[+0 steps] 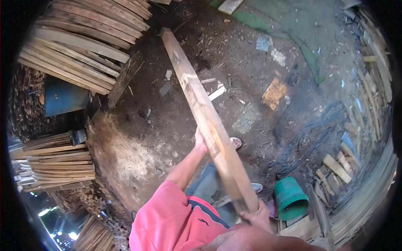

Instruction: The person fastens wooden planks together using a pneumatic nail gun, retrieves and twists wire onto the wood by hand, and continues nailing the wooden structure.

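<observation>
A long, thick wooden beam (201, 102) runs slantwise through the middle of the view, from the dark ground at the upper left to my body at the lower right. My left hand (201, 141) grips its left side about midway along; the fingers are partly hidden under the wood. Around the near end, my right hand (258, 216) is closed, with fingers over the beam's edge. Below the beam show my pink shirt, grey trousers and parts of my shoes. Whether the far end touches the ground I cannot tell.
Stacked planks (79, 42) fill the upper left, with another stack (63, 163) below. A green bucket (289, 196) lies tipped at the lower right. Wood offcuts (337, 169) and long boards line the right side. Scraps litter the dirt floor (167, 125); green netting (289, 25) lies at the top.
</observation>
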`<state>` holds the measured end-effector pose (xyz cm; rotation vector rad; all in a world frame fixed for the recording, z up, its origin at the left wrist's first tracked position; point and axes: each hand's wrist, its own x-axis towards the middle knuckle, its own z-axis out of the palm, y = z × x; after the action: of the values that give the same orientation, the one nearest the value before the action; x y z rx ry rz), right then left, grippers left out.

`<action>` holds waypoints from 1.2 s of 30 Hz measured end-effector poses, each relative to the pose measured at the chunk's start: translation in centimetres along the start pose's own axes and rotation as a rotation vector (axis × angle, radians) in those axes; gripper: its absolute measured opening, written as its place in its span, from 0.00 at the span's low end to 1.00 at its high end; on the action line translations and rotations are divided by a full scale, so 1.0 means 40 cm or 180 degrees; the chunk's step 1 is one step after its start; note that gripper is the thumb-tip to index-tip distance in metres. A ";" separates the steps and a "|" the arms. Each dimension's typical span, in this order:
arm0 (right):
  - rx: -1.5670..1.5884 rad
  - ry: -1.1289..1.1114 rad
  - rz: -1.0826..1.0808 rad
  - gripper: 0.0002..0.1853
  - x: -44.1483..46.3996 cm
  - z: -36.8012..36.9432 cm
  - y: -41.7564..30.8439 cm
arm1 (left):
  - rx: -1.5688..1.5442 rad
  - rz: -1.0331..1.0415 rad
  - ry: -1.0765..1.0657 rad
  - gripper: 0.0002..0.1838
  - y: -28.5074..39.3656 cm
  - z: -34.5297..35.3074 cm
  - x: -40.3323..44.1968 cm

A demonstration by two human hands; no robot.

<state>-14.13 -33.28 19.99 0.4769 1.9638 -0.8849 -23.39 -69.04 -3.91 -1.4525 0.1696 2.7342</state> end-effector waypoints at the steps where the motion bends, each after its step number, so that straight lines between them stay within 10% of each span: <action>1: -0.0103 -0.0056 0.0054 0.41 -0.046 0.008 -0.010 | -0.0085 -0.0074 -0.0080 0.38 0.017 0.003 -0.033; 26: -0.1279 0.0710 -0.0215 0.42 -0.492 0.328 -0.409 | 0.0431 -0.0413 0.0116 0.63 0.479 -0.109 -0.088; 36: -0.1589 0.0851 0.0346 0.44 -0.550 0.365 -0.477 | 0.0164 -0.0265 -0.0556 0.42 0.622 0.048 0.014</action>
<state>-6.27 -56.53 41.41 0.4155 2.2803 -0.2490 -27.45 -93.52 -1.38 -1.1736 0.1675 2.7492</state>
